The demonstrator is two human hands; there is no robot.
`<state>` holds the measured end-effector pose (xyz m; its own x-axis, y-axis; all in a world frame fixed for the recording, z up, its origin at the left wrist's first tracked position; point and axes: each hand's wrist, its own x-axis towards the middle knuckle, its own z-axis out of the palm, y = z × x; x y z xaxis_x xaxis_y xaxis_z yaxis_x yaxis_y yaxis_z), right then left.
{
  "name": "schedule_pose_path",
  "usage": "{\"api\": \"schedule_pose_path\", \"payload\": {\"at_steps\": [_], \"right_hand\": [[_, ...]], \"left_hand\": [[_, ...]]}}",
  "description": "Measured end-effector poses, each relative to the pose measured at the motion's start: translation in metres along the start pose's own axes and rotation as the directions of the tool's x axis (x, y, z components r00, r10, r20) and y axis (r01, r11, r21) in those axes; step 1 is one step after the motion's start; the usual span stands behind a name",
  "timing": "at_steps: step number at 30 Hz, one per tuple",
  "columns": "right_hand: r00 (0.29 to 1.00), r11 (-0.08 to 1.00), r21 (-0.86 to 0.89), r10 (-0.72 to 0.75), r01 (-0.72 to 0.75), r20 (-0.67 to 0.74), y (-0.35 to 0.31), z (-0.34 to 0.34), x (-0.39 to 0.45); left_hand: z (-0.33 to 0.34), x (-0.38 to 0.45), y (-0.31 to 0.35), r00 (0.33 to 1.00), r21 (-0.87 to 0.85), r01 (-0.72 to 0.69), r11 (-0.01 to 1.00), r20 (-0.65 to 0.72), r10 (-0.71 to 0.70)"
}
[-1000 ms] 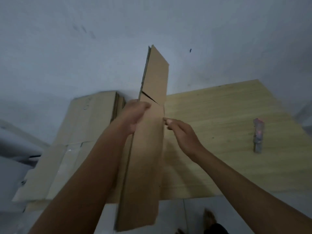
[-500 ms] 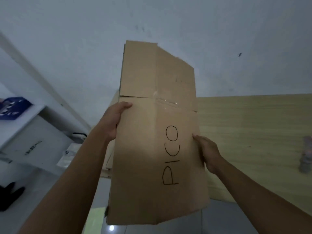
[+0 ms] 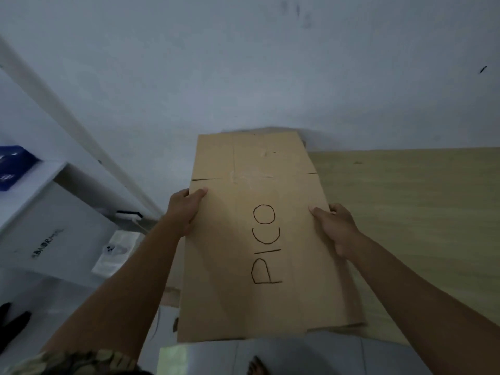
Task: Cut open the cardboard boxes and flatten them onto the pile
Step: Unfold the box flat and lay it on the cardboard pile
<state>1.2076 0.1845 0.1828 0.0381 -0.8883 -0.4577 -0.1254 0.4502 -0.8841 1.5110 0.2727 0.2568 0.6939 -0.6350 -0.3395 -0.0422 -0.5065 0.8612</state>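
i have the flattened cardboard box (image 3: 243, 239), the one with "pico" hand-lettered down its face, held out flat in front of me. my left hand (image 3: 185, 209) grasps its left edge, thumb lying on the top face and fingers wrapped underneath. my right hand (image 3: 335, 228) grasps the right edge the same way, thumb on top and the rest tucked below where i cannot see them. the box hangs over the left end of the wooden board (image 3: 405, 212) that runs off to the right. slivers of other flat cardboard (image 3: 173, 290) peek out beneath its near-left side, which i judge to be the pile. whether the box is already touching that pile or is just above it, i cannot tell.

what worries me: if i let go of one side before the other, the sheet could swing and slide off to the left, towards the white cabinet (image 3: 54, 234) and the packet (image 3: 116, 253) lying beside it on the floor. the far flaps (image 3: 251, 155) are slit from the main panel and could fold up or catch as it lands, leaving the stack lumpy. a crooked drop would also leave the near end overhanging, right by my bare foot (image 3: 257, 366).
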Motion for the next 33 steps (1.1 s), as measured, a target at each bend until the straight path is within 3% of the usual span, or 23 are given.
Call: {"api": "schedule_pose_path", "payload": {"at_steps": [6, 11, 14, 20, 23, 25, 27, 29, 31, 33], "right_hand": [[0.969, 0.996, -0.032, 0.073, -0.083, -0.236, 0.017, 0.082, -0.003], [0.953, 0.953, -0.279, 0.029, -0.117, -0.3, 0.011, 0.108, 0.01], [0.942, 0.889, -0.437, -0.022, -0.135, -0.336, 0.0, 0.11, 0.026], [0.915, 0.932, -0.295, 0.083, -0.212, -0.395, 0.01, 0.114, 0.052], [0.929, 0.944, -0.236, 0.141, -0.23, -0.342, 0.01, 0.11, 0.054], [0.941, 0.961, -0.137, 0.197, -0.241, -0.276, 0.007, 0.106, 0.057], [0.952, 0.954, -0.088, 0.272, -0.285, -0.138, 0.002, 0.1, 0.062], [0.939, 0.939, -0.017, 0.341, -0.342, -0.042, -0.001, 0.094, 0.071], [0.928, 0.927, 0.09, 0.37, -0.365, -0.043, 0.003, 0.087, 0.083], [0.927, 0.927, 0.09, 0.371, -0.364, -0.064, 0.006, 0.085, 0.089]], "left_hand": [[-0.023, 0.076, -0.026, 0.994, 0.115, -0.018, 0.993, 0.113, 0.005], [-0.019, 0.129, -0.041, 0.995, 0.314, -0.061, 0.947, 0.093, 0.034], [-0.012, 0.144, -0.043, 0.995, 0.343, -0.07, 0.937, 0.092, 0.04], [0.005, 0.157, -0.044, 0.984, 0.323, -0.063, 0.944, 0.179, 0.004], [0.009, 0.164, -0.048, 0.989, 0.304, -0.053, 0.951, 0.149, 0.007], [0.002, 0.168, -0.048, 0.982, 0.278, 0.032, 0.96, 0.169, -0.082], [-0.007, 0.168, -0.052, 0.936, 0.204, 0.19, 0.96, 0.259, -0.24], [-0.018, 0.167, -0.058, 0.835, 0.224, 0.311, 0.923, 0.399, -0.379], [-0.022, 0.168, -0.069, 0.75, 0.237, 0.35, 0.906, 0.508, -0.423], [-0.022, 0.167, -0.075, 0.73, 0.181, 0.37, 0.911, 0.55, -0.405]]}}
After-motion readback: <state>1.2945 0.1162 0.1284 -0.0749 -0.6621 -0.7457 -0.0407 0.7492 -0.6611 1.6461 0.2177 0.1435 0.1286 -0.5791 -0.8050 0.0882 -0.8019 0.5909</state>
